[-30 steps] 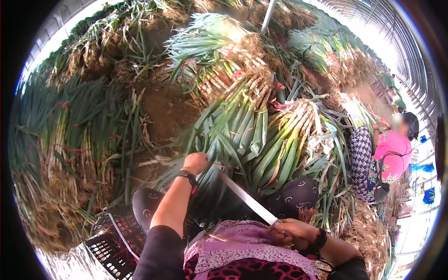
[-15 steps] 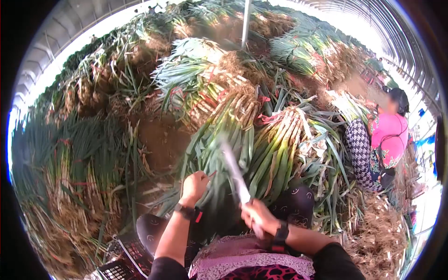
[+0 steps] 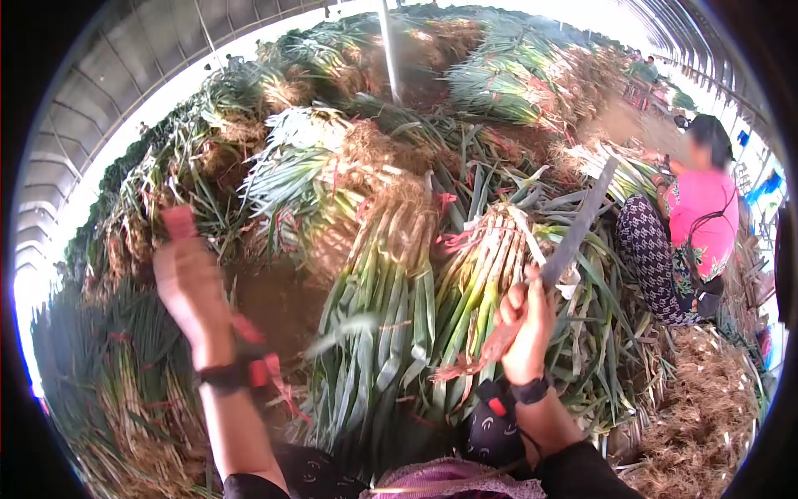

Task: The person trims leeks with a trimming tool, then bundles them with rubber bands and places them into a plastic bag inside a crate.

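Observation:
My right hand (image 3: 525, 337) is closed around the handle of a long knife (image 3: 582, 223), its blade pointing up and to the right. Frayed reddish-brown material (image 3: 478, 356) hangs out below that fist. On the left, my left hand (image 3: 189, 287) is raised and smeared by motion, closed on a red strip (image 3: 178, 223) that sticks out above the fingers. More red strip (image 3: 283, 382) trails below the wrist. Between my hands lies a bundle of green onions (image 3: 378, 308), roots away from me. A second green onion bundle (image 3: 492, 274) lies beside it, under the blade.
A person in a pink top (image 3: 702, 218) sits at the right by more onions. Cut roots (image 3: 698, 407) are heaped at the lower right. Stacked onion bundles (image 3: 515, 87) fill the background, and a pole (image 3: 389, 54) rises among them. Bare soil (image 3: 278, 303) shows left of the near bundle.
My left hand has swung up and left, with red strip now showing at it. My right hand has lifted to the right, turning the blade up and right. The view has shifted slightly.

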{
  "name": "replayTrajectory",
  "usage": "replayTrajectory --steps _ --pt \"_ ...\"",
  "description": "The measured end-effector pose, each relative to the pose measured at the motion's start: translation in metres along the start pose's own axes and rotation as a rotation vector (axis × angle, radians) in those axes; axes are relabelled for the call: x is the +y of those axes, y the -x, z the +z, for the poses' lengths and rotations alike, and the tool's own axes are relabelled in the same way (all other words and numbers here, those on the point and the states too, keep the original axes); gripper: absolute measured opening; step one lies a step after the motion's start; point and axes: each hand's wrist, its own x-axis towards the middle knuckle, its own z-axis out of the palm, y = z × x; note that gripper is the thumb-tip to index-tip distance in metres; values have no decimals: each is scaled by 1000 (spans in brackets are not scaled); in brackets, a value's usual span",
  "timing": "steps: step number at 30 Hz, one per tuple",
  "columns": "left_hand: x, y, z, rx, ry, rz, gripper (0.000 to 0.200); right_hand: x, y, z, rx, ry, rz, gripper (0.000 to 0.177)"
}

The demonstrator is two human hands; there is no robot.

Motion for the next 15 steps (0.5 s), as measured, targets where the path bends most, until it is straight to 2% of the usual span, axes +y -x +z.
replayTrajectory --steps 1,2,3,4,5,7,9,10,11,15 --pt "-49 6 29 -38 -129 -201 9 6 3 -3 22 -49 4 26" --pt "-130 6 42 -246 -758 60 9 15 3 -15 32 -8 34 26" --pt "-147 35 86 -360 -807 40 13 24 1 -27 44 34 64 27" --pt "-211 45 96 -557 -803 -161 20 24 -1 -36 20 50 133 27" --pt "-224 60 124 -699 -828 -237 28 15 -4 -42 -1 70 205 27" --pt "-311 78 162 -781 -932 -385 37 -19 -14 -48 19 189 437 24" --pt "-347 88 198 -804 -884 -422 43 -45 -31 -71 -51 354 580 24" --pt "-399 93 203 -828 -813 -460 41 -53 -34 -77 -30 391 633 25" --pt "-403 94 218 -822 -830 -527 39 -60 -36 -82 -7 429 686 25" --pt "-459 100 254 -734 -707 -534 35 -58 -38 -119 -6 403 851 25"
